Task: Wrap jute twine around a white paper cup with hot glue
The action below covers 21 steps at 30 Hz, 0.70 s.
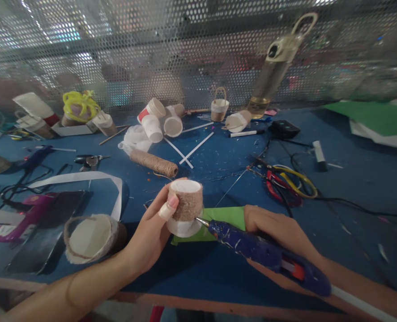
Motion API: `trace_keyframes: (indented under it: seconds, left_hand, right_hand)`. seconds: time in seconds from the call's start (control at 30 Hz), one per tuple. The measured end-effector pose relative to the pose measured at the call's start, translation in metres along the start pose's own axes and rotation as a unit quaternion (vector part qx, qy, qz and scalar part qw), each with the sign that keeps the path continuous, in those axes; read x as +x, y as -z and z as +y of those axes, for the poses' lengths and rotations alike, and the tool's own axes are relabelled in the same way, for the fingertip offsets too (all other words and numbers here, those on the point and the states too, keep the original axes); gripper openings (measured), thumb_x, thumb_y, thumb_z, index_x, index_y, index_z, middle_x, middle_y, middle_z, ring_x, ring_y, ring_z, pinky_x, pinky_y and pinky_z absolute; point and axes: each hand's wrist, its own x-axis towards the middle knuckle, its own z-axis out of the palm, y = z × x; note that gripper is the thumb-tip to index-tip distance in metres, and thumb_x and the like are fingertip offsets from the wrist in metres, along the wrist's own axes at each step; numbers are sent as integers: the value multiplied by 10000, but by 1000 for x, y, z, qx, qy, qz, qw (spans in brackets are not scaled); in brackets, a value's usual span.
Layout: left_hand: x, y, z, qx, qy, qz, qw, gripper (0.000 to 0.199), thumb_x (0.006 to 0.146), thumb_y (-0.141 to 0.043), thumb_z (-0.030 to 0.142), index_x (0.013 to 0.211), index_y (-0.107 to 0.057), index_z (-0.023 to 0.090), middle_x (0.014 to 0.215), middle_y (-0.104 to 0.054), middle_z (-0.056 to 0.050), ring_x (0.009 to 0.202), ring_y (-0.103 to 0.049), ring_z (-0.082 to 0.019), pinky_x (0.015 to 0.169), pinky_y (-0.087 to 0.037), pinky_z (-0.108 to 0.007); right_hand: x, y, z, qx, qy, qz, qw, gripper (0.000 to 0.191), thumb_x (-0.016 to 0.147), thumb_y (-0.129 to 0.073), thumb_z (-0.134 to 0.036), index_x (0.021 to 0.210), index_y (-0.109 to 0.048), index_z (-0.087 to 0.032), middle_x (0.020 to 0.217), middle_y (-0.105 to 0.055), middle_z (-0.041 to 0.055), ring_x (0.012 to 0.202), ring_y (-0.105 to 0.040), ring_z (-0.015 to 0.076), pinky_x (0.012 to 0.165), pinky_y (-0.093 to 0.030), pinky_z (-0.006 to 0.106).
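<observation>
A small white cup (189, 201) wrapped in brown twine is in my left hand (154, 228); its wide white rim faces down, and a bandage covers one finger. My right hand (282, 232) grips a blue glue gun (248, 246), partly hiding the fingers behind it. The gun's metal tip meets the lower edge of the twine, near the white rim. Beneath the cup and the gun lies a green strip (230, 217).
A twine roll (154, 163) lies behind the cup. Scissors (295, 183) and cables are at the right, a bottle (274, 71) at the back. On the left are a twine-handled cup (91, 239), a dark phone (47, 232) and a purple glue gun (25, 217).
</observation>
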Motion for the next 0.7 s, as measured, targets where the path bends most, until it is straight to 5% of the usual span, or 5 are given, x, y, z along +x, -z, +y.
trace_keyframes:
  seconds: [0.4, 0.7]
  left_hand:
    - [0, 2, 0, -23, 25, 7, 999, 474, 931, -557, 488, 1349, -600, 269, 1235, -708, -53, 1140, -627, -275, 984, -459, -388]
    - [0, -1, -1, 44, 16, -2, 999, 430, 853, -698, 430, 1247, -650, 262, 1276, -665, -61, 1214, -562, -278, 994, -423, -373]
  right_hand:
    - [2, 3, -6, -33, -19, 12, 999, 245, 811, -523, -196, 763, -289, -248, 707, -342, -53, 564, -323, 122, 562, -211, 282]
    - [-1, -3, 1, -21, 5, 11, 1000, 223, 726, -572, -188, 778, -366, -256, 720, -441, -54, 603, -423, 137, 563, -225, 276]
